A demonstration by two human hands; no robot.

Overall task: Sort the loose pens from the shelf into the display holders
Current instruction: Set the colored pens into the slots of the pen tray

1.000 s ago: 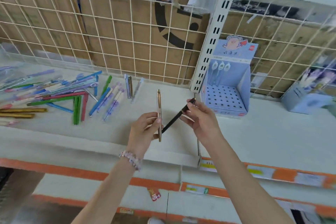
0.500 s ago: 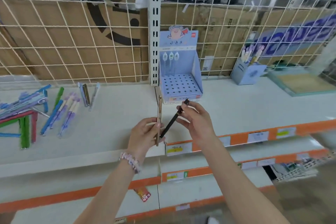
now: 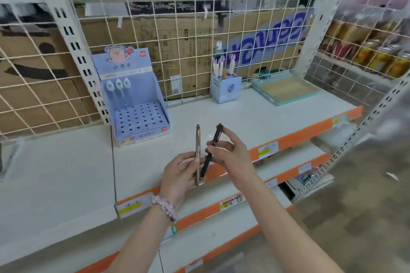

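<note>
Nearest, the left hand [image 3: 180, 169] pinches a gold pen [image 3: 197, 153] upright at mid-barrel; just beside it the right hand [image 3: 230, 153] grips a dark pen [image 3: 210, 150], tilted. Both look light, stiff and smooth, so they could slip; a pinch near the middle seems best. Beyond, on the shelf [image 3: 66, 173], stands a holed holder [image 3: 137, 115]; farther back, a cup [image 3: 225, 90] with pens.

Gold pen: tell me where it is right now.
In the head view, the gold pen stands upright, held by the left hand, just left of the dark pen.
</note>
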